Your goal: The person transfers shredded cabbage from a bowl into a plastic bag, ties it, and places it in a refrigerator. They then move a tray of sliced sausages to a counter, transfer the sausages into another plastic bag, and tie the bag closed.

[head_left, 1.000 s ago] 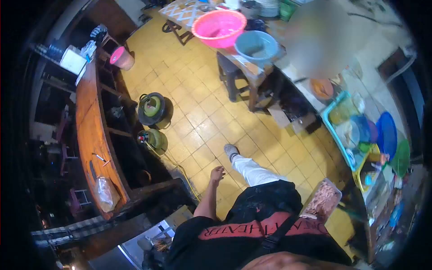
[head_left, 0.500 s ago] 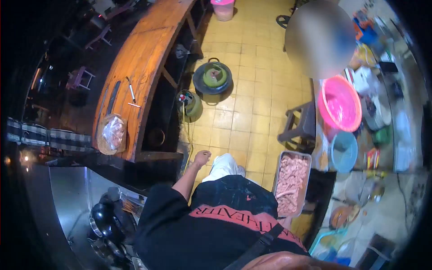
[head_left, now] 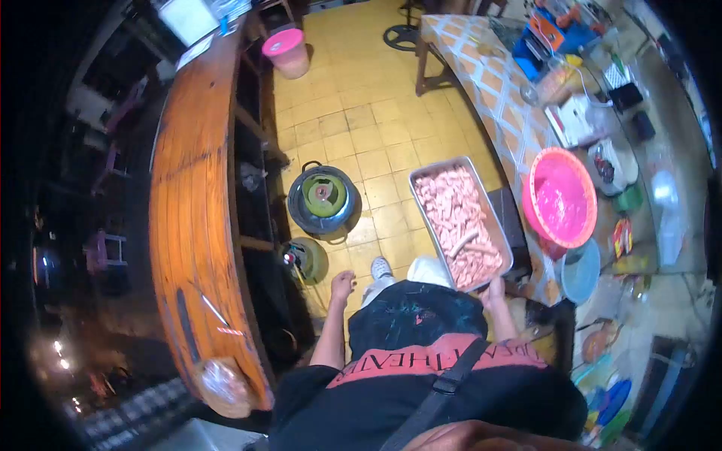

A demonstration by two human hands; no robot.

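A metal tray (head_left: 416, 197) full of small pale pink pieces (head_left: 455, 207), which look like raw meat, is out in front of my right side. One longer pale piece (head_left: 464, 242) lies across the heap. My right hand (head_left: 492, 292) grips the tray's near end, its fingers partly hidden underneath. My left hand (head_left: 343, 285) hangs beside my body with loosely bent fingers and nothing in it. Nearest to that hand is a green gas cylinder (head_left: 308, 259) on the floor.
Ahead, another green cylinder (head_left: 324, 194) sits in a dark two-handled pan (head_left: 301, 214). A wooden counter (head_left: 192, 225) runs along the left. On the right, a table (head_left: 481, 68) bears a pink basin (head_left: 560, 197) and a blue-grey basin (head_left: 580, 272). Farther off stands a pink-lidded bucket (head_left: 289, 56).
The tray has swung forward and inward from my right side, still in my right hand. My view has turned and advanced; the floor cylinders are closer. A foot now shows in front.
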